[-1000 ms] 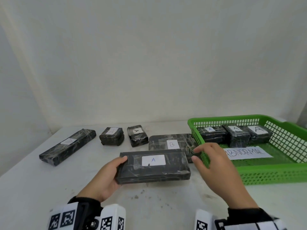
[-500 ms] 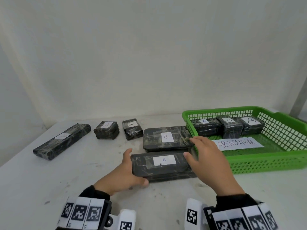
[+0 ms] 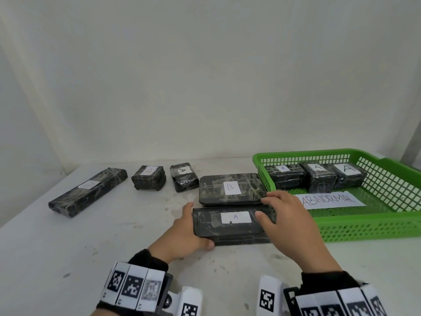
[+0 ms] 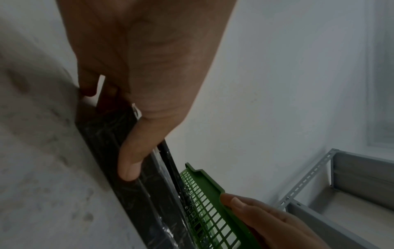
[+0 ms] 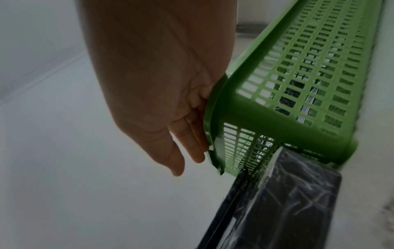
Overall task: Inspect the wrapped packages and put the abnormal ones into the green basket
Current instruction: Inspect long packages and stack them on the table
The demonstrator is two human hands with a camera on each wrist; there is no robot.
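Observation:
A flat black wrapped package labelled A (image 3: 234, 224) lies on the white table, its right end close to the green basket (image 3: 364, 226). My left hand (image 3: 193, 225) grips its left end, with the thumb (image 4: 130, 161) along the near side and the fingers over the far edge. My right hand (image 3: 265, 208) hovers over the right end with relaxed fingers (image 5: 192, 144) beside the basket's corner (image 5: 219, 118); it grips nothing. In the basket lie three small packages labelled A (image 3: 319, 179) and a paper sign reading ABNORMAL (image 3: 330, 200).
Just behind the held package lies a flat package labelled B (image 3: 230, 192). Two small packages labelled A (image 3: 149, 180) (image 3: 183, 180) and a long package (image 3: 88, 192) sit further left. A wall stands behind the table, and a grey metal shelf (image 4: 341, 185) to the right.
The package labelled A has come down and right, from raised in my left hand to flat on the table beside the basket. My right hand has moved over its right end.

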